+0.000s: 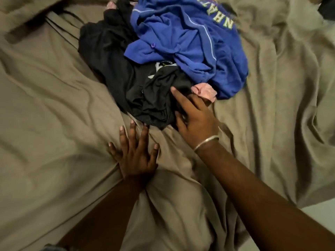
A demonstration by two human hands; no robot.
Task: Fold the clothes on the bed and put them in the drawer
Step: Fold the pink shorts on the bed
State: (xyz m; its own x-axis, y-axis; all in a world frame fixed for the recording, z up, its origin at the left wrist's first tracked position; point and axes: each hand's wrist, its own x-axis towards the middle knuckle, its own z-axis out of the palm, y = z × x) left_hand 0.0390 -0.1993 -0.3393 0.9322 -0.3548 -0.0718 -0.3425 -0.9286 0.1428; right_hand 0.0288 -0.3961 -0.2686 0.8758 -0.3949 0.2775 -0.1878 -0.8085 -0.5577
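Head view: the right hand reaches into a pile of clothes on the bed. Its fingers curl into the black shirt, grasping the cloth. A small pink piece lies just past the fingers, touching them. A big blue top sits behind the grip. The left hand lies flat on the tan sheet with its 5 fingers spread wide, holding nothing, just beside the black shirt's edge. A thin bracelet is on the right wrist.
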